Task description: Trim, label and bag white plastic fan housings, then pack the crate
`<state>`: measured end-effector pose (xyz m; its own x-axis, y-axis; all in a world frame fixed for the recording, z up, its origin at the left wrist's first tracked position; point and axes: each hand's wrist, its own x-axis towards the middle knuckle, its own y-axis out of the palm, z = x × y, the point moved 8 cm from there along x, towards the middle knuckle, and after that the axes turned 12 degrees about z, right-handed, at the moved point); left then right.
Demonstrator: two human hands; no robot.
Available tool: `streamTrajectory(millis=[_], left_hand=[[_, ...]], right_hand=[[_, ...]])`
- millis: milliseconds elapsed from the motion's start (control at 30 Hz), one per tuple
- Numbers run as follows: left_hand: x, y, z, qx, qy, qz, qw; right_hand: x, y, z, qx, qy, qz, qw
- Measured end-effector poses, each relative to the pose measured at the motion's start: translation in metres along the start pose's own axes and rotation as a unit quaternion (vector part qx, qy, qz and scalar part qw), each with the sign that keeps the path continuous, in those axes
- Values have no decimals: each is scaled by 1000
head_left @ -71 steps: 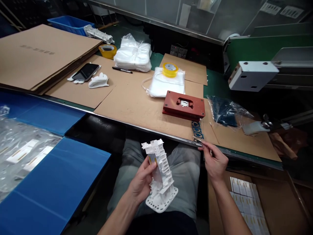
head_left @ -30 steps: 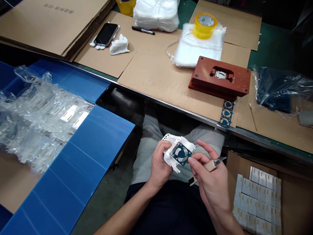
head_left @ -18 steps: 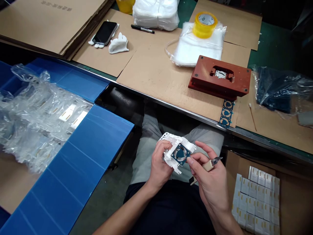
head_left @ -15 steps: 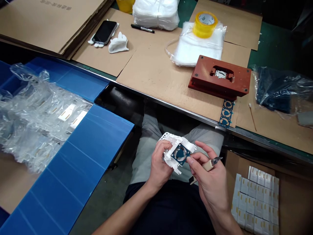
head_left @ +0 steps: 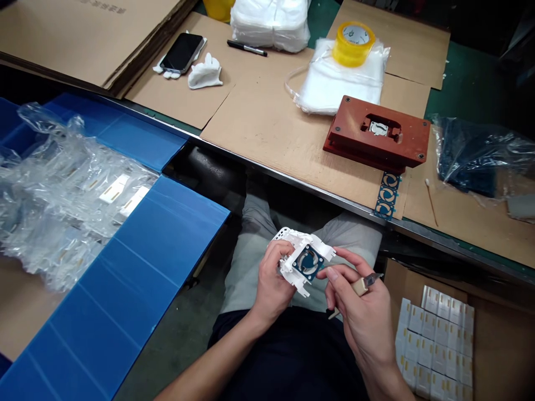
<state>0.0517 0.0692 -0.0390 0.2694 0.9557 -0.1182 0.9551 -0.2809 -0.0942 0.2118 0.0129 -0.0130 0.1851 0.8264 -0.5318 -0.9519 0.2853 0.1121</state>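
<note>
The left hand (head_left: 273, 275) is closed around a white plastic part (head_left: 301, 239), held above the lap, its fingers covering one side. A dark blue fan-patterned piece (head_left: 308, 260) sits on the part's exposed face. The right hand (head_left: 355, 295) is curled around a beige-handled tool (head_left: 359, 286), partly hidden by the fingers; its index fingertip is at the patterned piece's lower corner. Contact at this point appears likely but cannot be confirmed.

The bench edge (head_left: 292, 178) runs between the lap and the work surface. Above the hands, a red block (head_left: 343, 131) bears a metallic insert (head_left: 378, 128) in its recess. A blue strip (head_left: 387, 195) of the same fan pattern extends from the block's base toward the edge. A cotton swab (head_left: 432, 201) lies to the right of the strip. Further left are a pen (head_left: 247, 48), a white glove (head_left: 205, 72) and a phone (head_left: 182, 53).

Printed characters on the cardboard stack (head_left: 83, 44) are cut off and unreadable; the label inside the yellow tape roll (head_left: 349, 53) is too small to read.

A clear bag (head_left: 468, 161) contains dark blue material. A blue container (head_left: 137, 239) holds plastic-wrapped white parts (head_left: 75, 195). A carton (head_left: 501, 334) holds rows of white pieces (head_left: 437, 340) with yellowish marks.
</note>
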Motion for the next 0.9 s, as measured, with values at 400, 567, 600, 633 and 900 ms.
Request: streamTrajectory(millis=[400, 567, 600, 633, 900], left_hand=[[3, -6, 0, -5, -14, -4, 1000], [0, -2, 2, -11, -28, 7, 1000], [0, -2, 2, -12, -28, 11, 999], [0, -1, 2, -12, -27, 14, 999], [1, -1, 3, -7, -26, 13, 1000]], right_hand=[[-12, 8, 21, -239, -117, 66, 962], [-14, 38, 35, -319, -199, 171, 911], [-12, 41, 34, -326, -201, 182, 906], [-11, 43, 33, -332, -200, 190, 902], [-13, 38, 32, -347, -201, 167, 901]])
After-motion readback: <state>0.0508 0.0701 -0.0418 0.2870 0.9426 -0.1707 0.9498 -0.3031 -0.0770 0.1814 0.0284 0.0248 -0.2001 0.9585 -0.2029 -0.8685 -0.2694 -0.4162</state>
